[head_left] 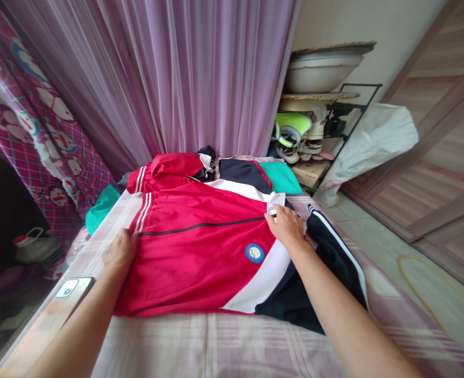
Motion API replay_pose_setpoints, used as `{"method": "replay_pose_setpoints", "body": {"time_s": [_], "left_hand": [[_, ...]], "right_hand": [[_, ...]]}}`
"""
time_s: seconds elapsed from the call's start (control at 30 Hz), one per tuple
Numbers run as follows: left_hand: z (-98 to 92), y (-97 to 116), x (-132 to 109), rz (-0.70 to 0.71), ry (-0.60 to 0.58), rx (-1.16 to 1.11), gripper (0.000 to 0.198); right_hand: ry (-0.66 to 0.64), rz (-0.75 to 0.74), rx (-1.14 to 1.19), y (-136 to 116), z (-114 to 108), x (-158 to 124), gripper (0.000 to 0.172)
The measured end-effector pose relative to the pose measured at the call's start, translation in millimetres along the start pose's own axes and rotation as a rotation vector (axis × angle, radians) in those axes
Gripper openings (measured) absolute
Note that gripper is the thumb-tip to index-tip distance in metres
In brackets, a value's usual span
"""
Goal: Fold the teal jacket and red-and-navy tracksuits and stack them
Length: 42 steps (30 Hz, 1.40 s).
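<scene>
A red, white and navy track jacket (192, 262) lies front up, spread sideways across a checked bed sheet. Its dark zip runs from the striped hem on the left to the white collar on the right, and a round blue badge sits on the chest. At the hem, by the zip's lower end, my left hand (120, 248) is closed on the jacket's edge. My right hand (289, 224) pinches the jacket at the collar, by the zip's top; some of its fingertips are hidden in the cloth. One red sleeve lies folded along the far side.
Beyond the jacket lie dark and green folded clothes (283, 177). A phone (72, 294) rests by my left forearm on the checked sheet (169, 346). Purple curtains (216, 79) hang behind the bed. To the right stand a shoe rack (358, 106), a white bag (373, 142) and wooden doors (432, 157).
</scene>
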State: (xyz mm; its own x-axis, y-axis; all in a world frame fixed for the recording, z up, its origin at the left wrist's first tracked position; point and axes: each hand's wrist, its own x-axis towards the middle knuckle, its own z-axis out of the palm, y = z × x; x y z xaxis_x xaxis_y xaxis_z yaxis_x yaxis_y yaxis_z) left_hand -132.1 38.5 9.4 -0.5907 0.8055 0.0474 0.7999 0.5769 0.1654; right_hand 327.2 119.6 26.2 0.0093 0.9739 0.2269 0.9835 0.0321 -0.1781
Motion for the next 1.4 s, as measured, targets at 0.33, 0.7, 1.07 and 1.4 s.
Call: {"method": "replay_pose_setpoints", "body": {"time_s": [0.33, 0.7, 1.07, 1.4], "left_hand": [[9.1, -3, 0, -0.141, 0.065, 0.016, 0.044], [6.9, 5, -12, -0.016, 0.198, 0.006, 0.049], [28.9, 37, 7, 0.457, 0.020, 0.124, 0.060], [19.2, 69, 40, 0.452, 0.218, 0.143, 0.048]], "right_hand": [[-0.106, 0.146, -0.063, 52, 37, 49, 0.039], [0.200, -0.182, -0.091, 11, 24, 24, 0.049], [-0.153, -0.287, -0.146, -4, 76, 0, 0.062], [-0.102, -0.476, 0.010, -53, 54, 39, 0.056]]}}
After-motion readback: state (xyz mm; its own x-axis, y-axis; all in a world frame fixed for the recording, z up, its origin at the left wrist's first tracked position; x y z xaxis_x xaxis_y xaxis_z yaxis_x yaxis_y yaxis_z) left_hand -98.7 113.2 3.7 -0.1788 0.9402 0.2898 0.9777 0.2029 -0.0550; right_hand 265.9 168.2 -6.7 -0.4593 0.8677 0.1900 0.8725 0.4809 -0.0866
